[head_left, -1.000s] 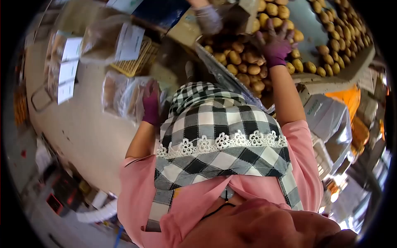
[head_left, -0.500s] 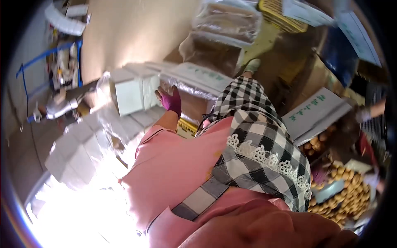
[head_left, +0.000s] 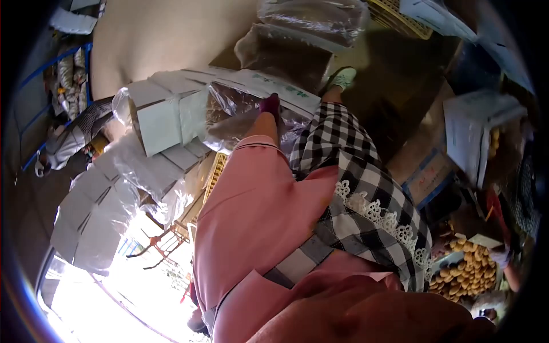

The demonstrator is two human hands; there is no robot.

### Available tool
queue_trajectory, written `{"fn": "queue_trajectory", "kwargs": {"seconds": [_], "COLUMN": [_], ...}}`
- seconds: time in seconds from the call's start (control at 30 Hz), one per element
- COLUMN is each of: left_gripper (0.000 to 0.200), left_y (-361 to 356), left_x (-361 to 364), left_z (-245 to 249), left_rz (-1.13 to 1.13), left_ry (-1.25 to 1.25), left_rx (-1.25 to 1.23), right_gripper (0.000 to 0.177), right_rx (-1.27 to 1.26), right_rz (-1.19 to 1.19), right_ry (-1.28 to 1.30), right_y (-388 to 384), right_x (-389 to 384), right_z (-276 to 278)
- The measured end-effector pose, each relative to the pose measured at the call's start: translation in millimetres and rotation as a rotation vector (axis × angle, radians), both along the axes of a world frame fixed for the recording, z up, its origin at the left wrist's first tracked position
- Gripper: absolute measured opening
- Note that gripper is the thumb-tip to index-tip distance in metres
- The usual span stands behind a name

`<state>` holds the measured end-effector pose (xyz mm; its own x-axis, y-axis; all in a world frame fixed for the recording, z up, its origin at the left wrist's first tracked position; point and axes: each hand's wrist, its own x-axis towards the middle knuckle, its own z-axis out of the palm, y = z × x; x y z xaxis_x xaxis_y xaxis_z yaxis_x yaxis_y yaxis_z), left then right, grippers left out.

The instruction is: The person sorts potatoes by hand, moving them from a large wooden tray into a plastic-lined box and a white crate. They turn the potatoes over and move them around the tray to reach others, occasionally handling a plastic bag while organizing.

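Observation:
My left hand [head_left: 270,106], in a purple glove, is closed at the far edge of a carton lined with a clear plastic bag [head_left: 229,108]. Its fingers gather at the bag's rim, beside the white carton flap [head_left: 286,88] with green lettering. Loose, shiny film spreads on both sides of the wrist. My right hand does not show; the checked apron [head_left: 366,188] and pink top cover that side.
Folded white cartons [head_left: 94,197] lie in rows at left, near a yellow crate [head_left: 216,171]. More film-lined boxes [head_left: 286,57] stand ahead. At right, a person's hand [head_left: 503,257] is beside a heap of round tan produce [head_left: 469,268]; a white carton [head_left: 477,131] tilts above.
My left hand has moved right and away from me, from spread fingers beside the white cartons to the bag's rim. At right, the lettered white carton has been lifted and turned.

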<state>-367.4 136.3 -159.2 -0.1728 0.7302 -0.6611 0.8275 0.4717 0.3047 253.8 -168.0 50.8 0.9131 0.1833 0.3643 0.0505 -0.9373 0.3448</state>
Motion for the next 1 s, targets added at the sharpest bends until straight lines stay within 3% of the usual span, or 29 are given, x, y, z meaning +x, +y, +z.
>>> {"fn": "queue_trajectory", "kwargs": {"seconds": [0.03, 0.1, 0.13, 0.17, 0.2, 0.23, 0.27, 0.3, 0.37, 0.47, 0.5, 0.53, 0.6, 0.63, 0.77, 0.87, 0.97, 1.0], "left_gripper": [0.043, 0.048, 0.05, 0.06, 0.052, 0.046, 0.037, 0.032, 0.038, 0.033, 0.03, 0.029, 0.029, 0.029, 0.028, 0.028, 0.029, 0.026], "left_y": [15.2, 33.3, 34.9, 43.6, 44.9, 60.2, 63.8, 69.7, 68.7, 26.2, 6.3, -7.3, -38.2, -21.7, 6.6, 35.5, 32.3, 29.4], "left_x": [8.9, 23.1, 18.1, 56.9, 77.0, 91.4, 116.9, 134.0, 196.0, 278.9, 308.2, 323.3, 365.3, 376.8, 378.3, 375.6, 396.5, 399.7], "left_z": [26.2, 80.6, 40.2, 116.5, 137.8, 118.9, 129.6, 137.0, 160.7, 199.5, 197.7, 173.3, 212.8, 200.5, 224.5, 248.6, 269.4, 275.6], "left_rz": [-0.266, -0.283, 0.422, 0.233, 0.059, -0.5, -0.557, -0.798, -1.281, -1.832, -1.917, -2.116, -2.468, -2.562, -2.72, -2.711, -2.711, -2.657], "left_ry": [0.137, 0.159, -0.218, -0.104, -0.059, -0.142, -0.117, -0.129, 0.132, 0.096, 0.178, 0.098, 0.34, 0.4, 0.64, 0.607, 0.096, -0.272], "left_rx": [-0.022, 0.086, 0.189, 0.198, 0.22, 0.421, 0.312, 0.281, 0.265, 0.333, 0.189, 0.197, 0.045, -0.014, 0.061, 0.251, 0.501, 0.576], "right_gripper": [0.06, 0.06, 0.059, 0.059, 0.059, 0.058, 0.058, 0.064, 0.062, 0.058, 0.059, 0.06, 0.062, 0.063, 0.063, 0.063, 0.063, 0.063], "right_rx": [-0.007, 0.004, 0.008, 0.012, 0.023, 0.021, 0.025, 0.062, 0.041, 0.016, 0.04, 0.097, 0.179, 0.171, 0.221, 0.304, 0.299, 0.319], "right_rz": [-0.006, -0.002, -0.008, -0.021, -0.025, -0.098, -0.091, -0.057, 0.0, -0.092, -0.077, -0.081, -0.076, -0.081, -0.088, -0.028, -0.051, -0.042], "right_ry": [0.006, 0.023, 0.029, 0.039, 0.045, 0.035, 0.045, 0.013, -0.053, 0.052, 0.065, 0.101, 0.193, 0.257, 0.358, 0.461, 0.484, 0.483], "right_y": [-1.6, 5.5, 6.1, 6.7, 8.3, -1.5, 6.0, 9.4, 22.3, 47.5, 47.2, 45.8, 45.8, 84.8, 104.0, 106.4, 105.7, 105.0], "right_x": [0.1, -2.8, -4.4, -4.5, -7.3, -12.2, -9.9, -11.0, -18.1, -34.9, -34.1, -29.0, -41.9, -47.3, -62.4, -56.4, -55.7, -55.8], "right_z": [0.2, 2.1, 3.7, 2.6, 2.0, 5.5, 2.1, -2.1, -11.6, 26.6, 30.2, 23.5, 37.2, 19.6, 60.0, 54.8, 48.0, 45.6]}}
